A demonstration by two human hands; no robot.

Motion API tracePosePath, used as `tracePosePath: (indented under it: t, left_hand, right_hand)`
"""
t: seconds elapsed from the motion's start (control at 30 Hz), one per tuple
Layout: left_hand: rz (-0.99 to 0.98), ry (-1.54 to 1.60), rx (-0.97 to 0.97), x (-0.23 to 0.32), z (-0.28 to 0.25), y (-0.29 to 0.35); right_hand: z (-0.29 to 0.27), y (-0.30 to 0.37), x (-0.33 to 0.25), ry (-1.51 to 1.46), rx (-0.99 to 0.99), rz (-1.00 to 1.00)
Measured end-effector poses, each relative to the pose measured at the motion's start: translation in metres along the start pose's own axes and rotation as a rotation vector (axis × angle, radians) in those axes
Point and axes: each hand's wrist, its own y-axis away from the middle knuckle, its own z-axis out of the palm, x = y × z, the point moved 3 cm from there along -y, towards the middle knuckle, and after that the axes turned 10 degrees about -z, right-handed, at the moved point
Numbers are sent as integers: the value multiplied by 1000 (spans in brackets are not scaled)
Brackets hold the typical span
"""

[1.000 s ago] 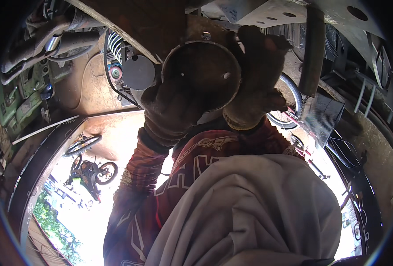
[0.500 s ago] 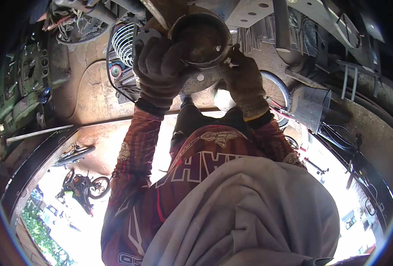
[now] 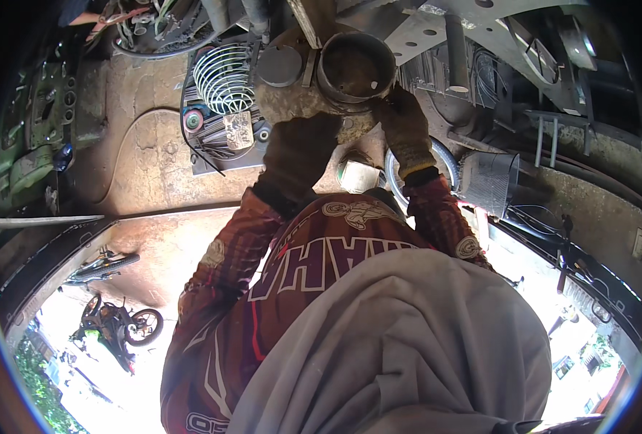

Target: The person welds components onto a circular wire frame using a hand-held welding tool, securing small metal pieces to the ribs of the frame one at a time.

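A dark round metal pot (image 3: 353, 69), open at the top, stands on a worn brown work surface (image 3: 283, 103). My right hand (image 3: 404, 129), in a brownish work glove, is at its lower right side, the fingers bent in against the rim; their tips are partly hidden. Nearer to me and apart from the pot, my gloved left hand (image 3: 303, 148) is curled closed, with its palm side hidden. A flat grey disc (image 3: 280, 66) lies left of the pot, and a narrow bar (image 3: 310, 69) is between the two.
White coiled wire (image 3: 223, 76), rods (image 3: 216, 134) and a tagged block (image 3: 239, 130) lie to the left. Metal bars and tubing (image 3: 457, 54) are at the right, above a wheel (image 3: 444, 163) and wire mesh (image 3: 489, 179). A motorcycle (image 3: 122, 325) stands outside.
My left hand has come away from the pot toward my body, uncovering the disc and bar. My right hand stays by the rim. The whole view has shifted somewhat.
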Motion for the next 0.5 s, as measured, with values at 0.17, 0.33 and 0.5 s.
tracePosePath:
  t: [0.17,0.33,0.5]
  left_hand:
    - [31,-187,-120,4,16,-19]
    - [184,-208,-136,11,17,-18]
    - [192,-194,-184,16,15,-1]
  right_hand:
    - [14,-3,31,-20,50,79]
    - [6,15,14,-118,95,154]
    - [7,37,-5,-418,-1,262]
